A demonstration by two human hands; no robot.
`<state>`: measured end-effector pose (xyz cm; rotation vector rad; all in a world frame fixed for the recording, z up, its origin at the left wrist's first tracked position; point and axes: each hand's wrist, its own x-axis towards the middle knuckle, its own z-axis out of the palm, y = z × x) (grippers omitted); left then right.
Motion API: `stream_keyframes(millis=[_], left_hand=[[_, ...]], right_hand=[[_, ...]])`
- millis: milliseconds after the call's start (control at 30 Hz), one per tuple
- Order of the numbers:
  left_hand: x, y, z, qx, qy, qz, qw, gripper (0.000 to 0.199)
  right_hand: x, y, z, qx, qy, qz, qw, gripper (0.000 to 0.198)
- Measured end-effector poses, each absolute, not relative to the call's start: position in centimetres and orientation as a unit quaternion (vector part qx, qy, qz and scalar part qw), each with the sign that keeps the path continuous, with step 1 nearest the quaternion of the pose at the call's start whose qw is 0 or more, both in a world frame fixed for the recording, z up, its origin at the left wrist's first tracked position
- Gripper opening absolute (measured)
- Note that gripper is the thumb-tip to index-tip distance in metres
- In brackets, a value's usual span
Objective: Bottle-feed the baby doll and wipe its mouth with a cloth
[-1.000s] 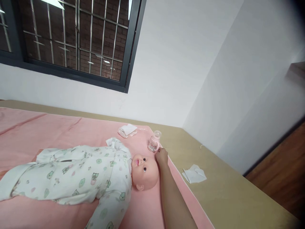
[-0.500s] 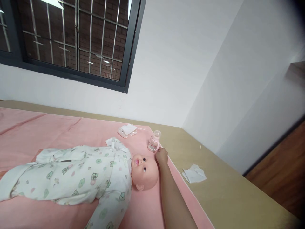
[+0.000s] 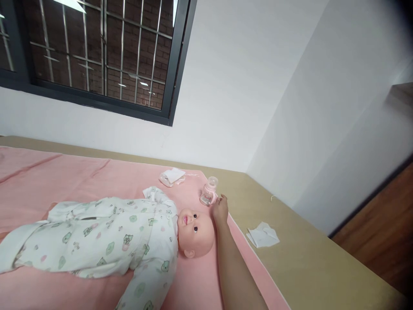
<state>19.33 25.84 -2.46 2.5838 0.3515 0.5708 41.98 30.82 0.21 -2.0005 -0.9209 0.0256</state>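
Note:
A small clear baby bottle (image 3: pixel 207 196) with a pink collar, a pink handle and a clear domed cap stands on the pink cloth (image 3: pixel 193 284). My right hand (image 3: pixel 220 209) is just beside its handle, with the fingers loosened and partly stretched out. Whether a fingertip still touches the handle is hard to see. Below my hand, next to my forearm, a baby doll (image 3: pixel 203 234) lies on its back in a white suit (image 3: pixel 106 241) with green and pink animal prints. My left hand is out of view.
A clear packet with white tissue (image 3: pixel 173 175) lies on the cloth behind the doll. A folded white tissue (image 3: pixel 263 235) rests on the wooden surface (image 3: pixel 309 262) at the right. White walls and a barred window (image 3: pixel 103 51) stand behind.
My right hand has let its fingers loose from the closed grip at the bottle's handle and lifted them slightly. The bottle and doll stay in place.

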Motion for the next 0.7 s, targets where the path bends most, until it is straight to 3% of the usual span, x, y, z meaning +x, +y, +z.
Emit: stream_keyframes(millis=[200, 400, 567, 700], left_hand=[[19.4, 25.0, -1.5, 0.929, 0.147, 0.201, 0.274, 0.052], [21.0, 27.9, 2.1, 0.933, 0.105, 0.115, 0.325, 0.042], [21.2, 28.4, 5.3, 0.943, 0.035, 0.079, 0.322, 0.03], [19.1, 25.2, 5.8, 0.956, 0.054, 0.184, 0.222, 0.031]], right_hand=[[40.4, 31.1, 3.0, -0.699, -0.376, -0.023, 0.608, 0.069], [39.2, 32.2, 4.6, -0.664, -0.455, 0.054, 0.59, 0.101], [39.9, 32.4, 4.5, -0.675, -0.425, 0.008, 0.603, 0.086], [40.2, 31.9, 6.0, -0.645, -0.387, 0.02, 0.659, 0.073]])
